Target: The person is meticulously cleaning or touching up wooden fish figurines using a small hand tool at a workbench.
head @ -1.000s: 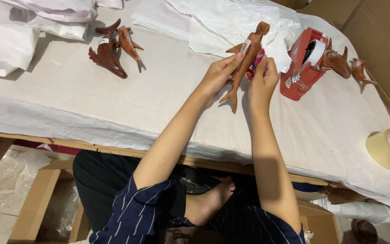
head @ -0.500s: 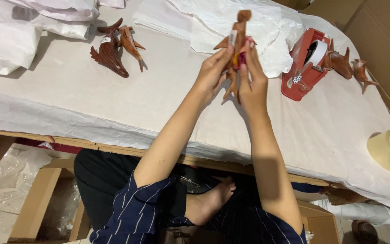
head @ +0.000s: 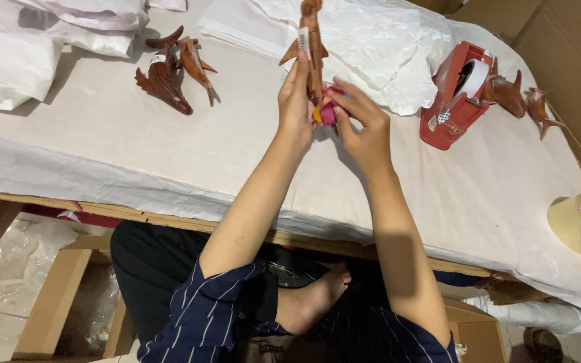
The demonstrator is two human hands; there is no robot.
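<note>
We see the left hand closed around a brown wooden fish carving, held upright above the paper-covered table, while the right hand pinches a small pink and yellow object against the carving's lower end; what that object is we cannot quite make out. Two more carvings lie to the left, and a red tape dispenser stands to the right beside crumpled white paper.

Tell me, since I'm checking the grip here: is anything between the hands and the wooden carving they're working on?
Nothing visible. The left hand already holds the wooden carving upright, fingers on its lower body. The right hand pinches a small pink item against the carving's base, above the paper-covered table.
</note>
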